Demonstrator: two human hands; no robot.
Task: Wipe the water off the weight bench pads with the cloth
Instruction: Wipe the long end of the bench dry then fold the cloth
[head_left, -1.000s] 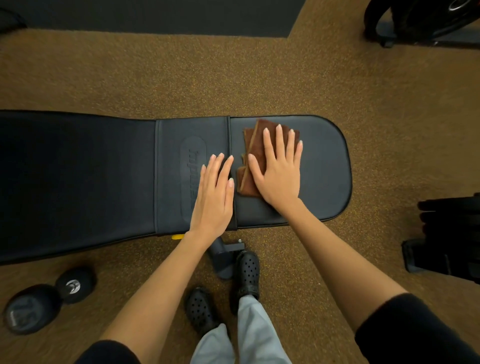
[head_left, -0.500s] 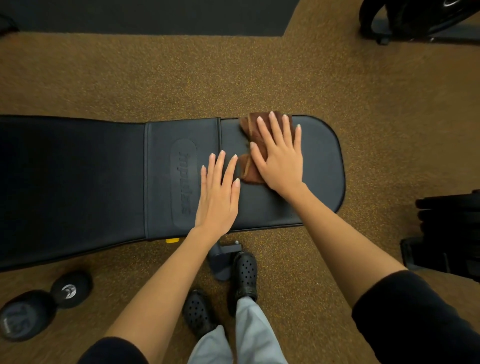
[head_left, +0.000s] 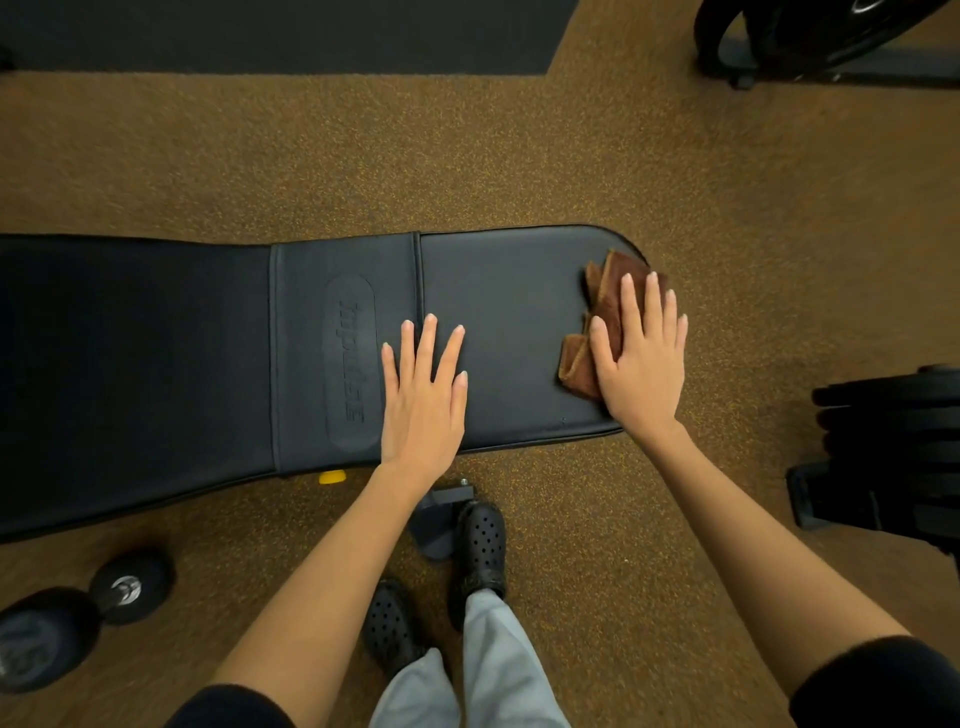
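Cloth (head_left: 605, 306) slid to pad (head_left: 509, 332) end | both hands flat, fingers straight | dumbbell (head_left: 78, 618) on floor

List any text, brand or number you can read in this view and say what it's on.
"impulse": embossed lengthwise in an oval panel on the bench pad, just left of the left hand.
Dumbbell: a round emblem on one end and faint numerals on the other, both too blurred to read.
Cloth under the right hand: no text visible.
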